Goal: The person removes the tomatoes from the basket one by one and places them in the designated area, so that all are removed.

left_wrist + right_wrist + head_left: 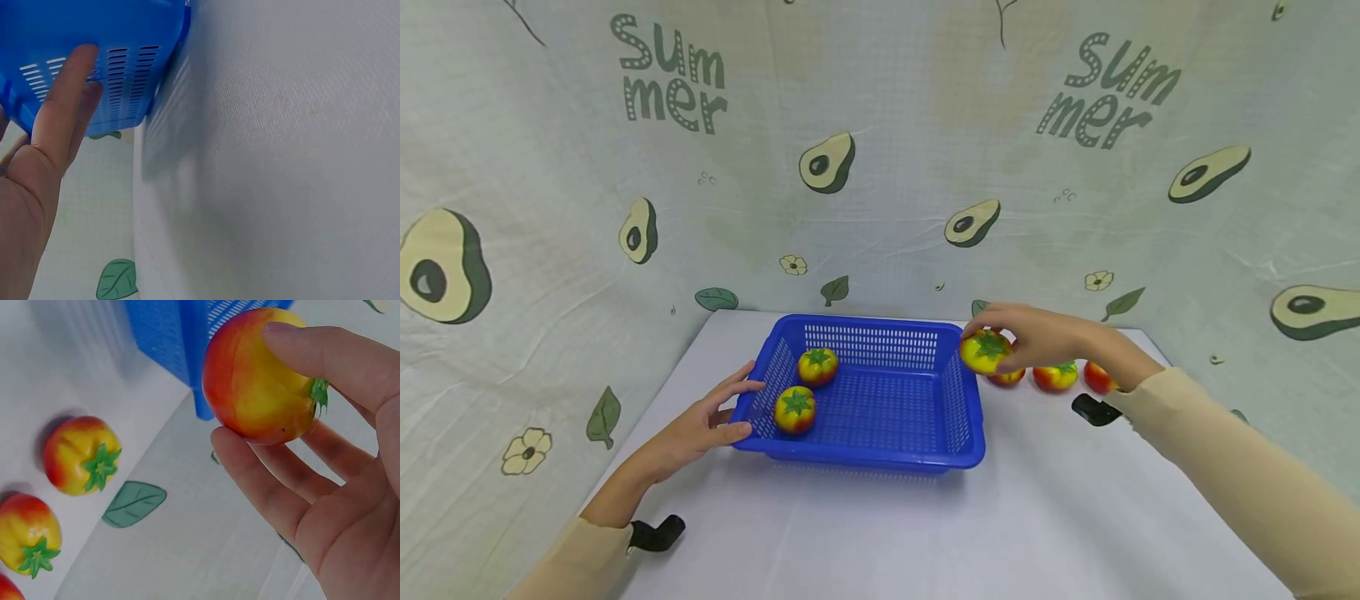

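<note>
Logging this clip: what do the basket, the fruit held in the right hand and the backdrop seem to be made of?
Basket: most likely molded plastic with a slight sheen; slots pierce its evenly blue walls.
Fruit: perhaps plastic or coated foam, smooth and somewhat shiny; its red fades into yellow like paint.
Backdrop: probably printed cloth, matte; wrinkles cross it.

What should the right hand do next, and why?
I'd probably move the held fruit left and lower it into the basket: the right hand holds it near the right rim; two fruits lie inside at the left, leaving room on the right.
</note>
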Motion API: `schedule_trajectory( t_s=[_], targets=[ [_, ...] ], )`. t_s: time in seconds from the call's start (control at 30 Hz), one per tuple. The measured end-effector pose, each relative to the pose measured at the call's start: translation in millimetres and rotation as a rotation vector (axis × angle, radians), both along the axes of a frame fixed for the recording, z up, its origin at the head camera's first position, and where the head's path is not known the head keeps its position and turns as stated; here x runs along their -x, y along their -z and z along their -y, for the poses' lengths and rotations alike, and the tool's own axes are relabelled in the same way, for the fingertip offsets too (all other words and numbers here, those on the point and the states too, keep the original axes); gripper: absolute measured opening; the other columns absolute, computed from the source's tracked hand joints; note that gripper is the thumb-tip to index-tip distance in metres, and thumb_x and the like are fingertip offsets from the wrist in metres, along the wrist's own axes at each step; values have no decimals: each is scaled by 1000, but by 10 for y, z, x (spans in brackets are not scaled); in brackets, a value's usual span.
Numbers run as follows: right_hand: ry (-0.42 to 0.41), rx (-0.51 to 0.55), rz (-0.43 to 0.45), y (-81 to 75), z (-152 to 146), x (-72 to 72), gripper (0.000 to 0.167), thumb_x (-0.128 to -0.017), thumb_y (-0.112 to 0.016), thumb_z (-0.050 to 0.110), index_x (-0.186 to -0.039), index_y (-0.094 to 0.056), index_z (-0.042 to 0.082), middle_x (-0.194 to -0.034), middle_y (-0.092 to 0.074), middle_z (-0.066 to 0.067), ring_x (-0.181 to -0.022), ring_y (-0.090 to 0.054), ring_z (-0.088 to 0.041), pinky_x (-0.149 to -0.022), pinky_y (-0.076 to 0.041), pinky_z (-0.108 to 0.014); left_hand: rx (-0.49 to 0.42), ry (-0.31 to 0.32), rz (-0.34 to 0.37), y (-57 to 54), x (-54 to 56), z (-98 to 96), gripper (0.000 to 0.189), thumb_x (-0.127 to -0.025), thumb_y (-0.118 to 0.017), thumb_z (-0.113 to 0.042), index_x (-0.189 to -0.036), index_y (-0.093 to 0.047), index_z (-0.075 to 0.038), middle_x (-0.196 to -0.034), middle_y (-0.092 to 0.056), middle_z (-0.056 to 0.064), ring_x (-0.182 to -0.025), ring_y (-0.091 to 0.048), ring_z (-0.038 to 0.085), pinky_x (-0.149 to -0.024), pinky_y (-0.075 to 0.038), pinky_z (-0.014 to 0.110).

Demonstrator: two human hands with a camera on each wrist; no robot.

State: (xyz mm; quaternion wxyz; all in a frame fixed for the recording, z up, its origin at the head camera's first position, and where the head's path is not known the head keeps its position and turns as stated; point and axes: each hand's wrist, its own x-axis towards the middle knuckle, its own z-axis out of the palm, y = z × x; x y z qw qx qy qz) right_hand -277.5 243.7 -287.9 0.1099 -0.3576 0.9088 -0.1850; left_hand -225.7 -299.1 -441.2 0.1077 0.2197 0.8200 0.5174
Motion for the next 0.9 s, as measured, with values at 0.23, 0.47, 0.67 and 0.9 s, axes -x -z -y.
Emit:
schedule_trajectory(
  t_s=[0.23, 0.47, 0.67, 0.9],
  targets=[
    [49, 10, 26, 17, -121, -24, 56, -90, -82, 3, -141, -65, 19, -146, -60, -8, -133, -56, -34, -98, -60, -54, 3, -6, 10, -12, -4, -2, 60, -106, -65, -20, -162, -42, -18, -180, 2, 3, -148, -32, 64, -106, -55, 54],
    [67, 7, 21, 80, -260, -35, 56, -90, -85, 8, -141, -65, 18, -142, -62, -5, -130, -57, -31, -97, -61, -52, -6, -2, 24, -7, -7, -7, 61, -106, -64, -19, -162, -41, -16, -180, 3, 3, -148, -33, 64, -104, -58, 47],
    [77, 11, 15, 132, -369, -61, 55, -90, -84, 10, -141, -65, 18, -140, -63, -6, -128, -58, -31, -96, -61, -52, -5, -6, 26, -6, -11, -13, 61, -106, -64, -19, -163, -41, -17, -180, 3, 2, -147, -36, 64, -100, -60, 43],
    [109, -2, 37, 285, -473, -118, 56, -90, -85, 11, -142, -65, 18, -143, -61, -7, -130, -56, -33, -106, -54, -60, 6, -6, 18, -21, -12, -18, 60, -107, -64, -19, -162, -41, -17, -180, 2, 4, -147, -35, 64, -102, -59, 45]
  ],
)
